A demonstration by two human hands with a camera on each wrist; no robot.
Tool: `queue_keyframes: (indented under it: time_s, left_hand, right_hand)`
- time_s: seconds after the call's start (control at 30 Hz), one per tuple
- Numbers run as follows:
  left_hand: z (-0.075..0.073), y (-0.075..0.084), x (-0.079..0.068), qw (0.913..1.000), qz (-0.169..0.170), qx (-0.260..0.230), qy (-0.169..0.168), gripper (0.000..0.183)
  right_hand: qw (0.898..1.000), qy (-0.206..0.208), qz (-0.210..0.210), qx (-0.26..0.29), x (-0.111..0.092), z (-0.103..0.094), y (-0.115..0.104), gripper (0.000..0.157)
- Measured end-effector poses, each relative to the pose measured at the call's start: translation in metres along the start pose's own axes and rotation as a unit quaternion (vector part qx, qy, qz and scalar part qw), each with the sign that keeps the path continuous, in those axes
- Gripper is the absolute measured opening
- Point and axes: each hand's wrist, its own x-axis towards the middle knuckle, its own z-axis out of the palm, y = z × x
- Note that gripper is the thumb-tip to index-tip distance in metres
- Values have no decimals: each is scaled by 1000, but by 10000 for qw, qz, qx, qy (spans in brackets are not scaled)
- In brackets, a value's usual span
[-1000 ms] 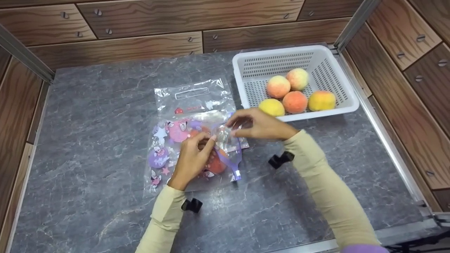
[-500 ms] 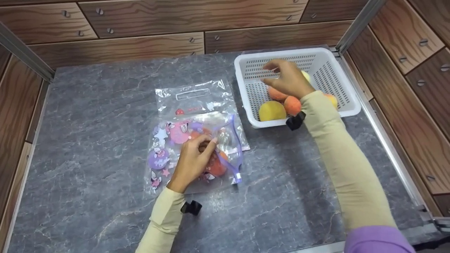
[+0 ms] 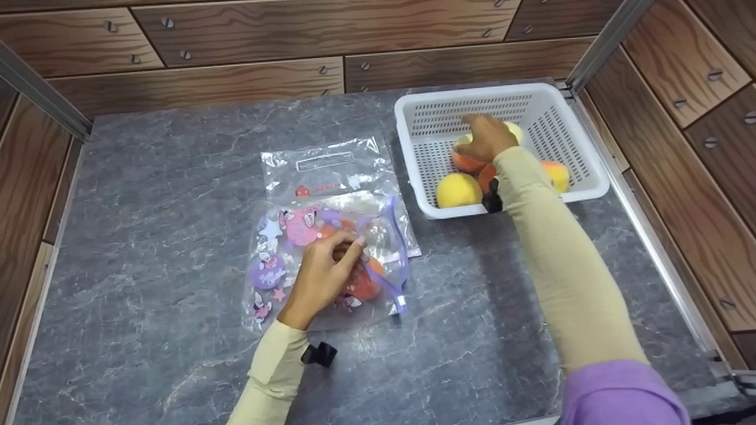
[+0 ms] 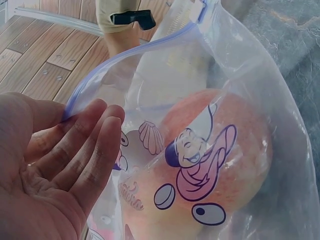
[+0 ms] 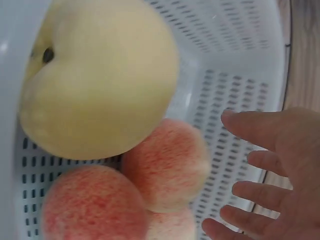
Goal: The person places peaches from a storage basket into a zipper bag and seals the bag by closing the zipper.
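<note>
A clear zip bag point(image 3: 271, 231) with pink and purple cartoon prints lies on the table, its purple zip edge held apart. My left hand point(image 3: 322, 273) pinches that edge between thumb and fingers. Inside the bag, a red-orange peach point(image 4: 245, 155) shows through the film. My right hand point(image 3: 489, 137) is over the white basket point(image 3: 416, 203), fingers spread and holding nothing in the right wrist view. Below and beside it are peaches point(image 5: 167, 162) and a large yellow fruit point(image 5: 110, 75) with a dark stem. A yellow-orange fruit point(image 3: 556, 176) sits at the basket's right.
Another clear bag point(image 3: 322, 171) lies flat partly under the zip bag, toward the back. Wood-patterned panels point(image 3: 236, 29) wall off the back and sides. A metal rail point(image 3: 655, 254) runs along the right edge of the grey marbled table point(image 3: 147, 265).
My right hand has left the bag opening, travelled right and back to the basket, and lowered toward the peaches. My left hand has stayed at the bag's edge.
</note>
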Motion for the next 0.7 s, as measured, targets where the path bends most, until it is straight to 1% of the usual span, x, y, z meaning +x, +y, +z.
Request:
queue_keyframes:
  time_s: [0.1, 0.27, 0.43, 0.53, 0.6, 0.7]
  left_hand:
    - [-1, 0, 0, 10000, -17, 41, 18, 18]
    - [-1, 1, -1, 10000, -53, 54, 6, 18]
    - [0, 1, 0, 10000, -22, -38, -28, 18]
    - [1, -1, 0, 9999, 31, -85, -60, 18]
    - [1, -1, 0, 9999, 55, -130, -72, 19]
    - [1, -1, 1, 9998, 73, -168, -81, 19]
  right_hand:
    - [9997, -200, 117, 68, 4, 3, 6, 71]
    - [9989, -380, 57, 274, 5, 6, 11, 72]
    - [9970, -596, 94, 478, 2, 6, 15, 71]
    - [9968, -620, 34, 495, 1, 7, 16, 68]
    - [9961, -635, 0, 606, 0, 7, 16, 68]
    - [9937, -703, 58, 873, -2, 7, 17, 68]
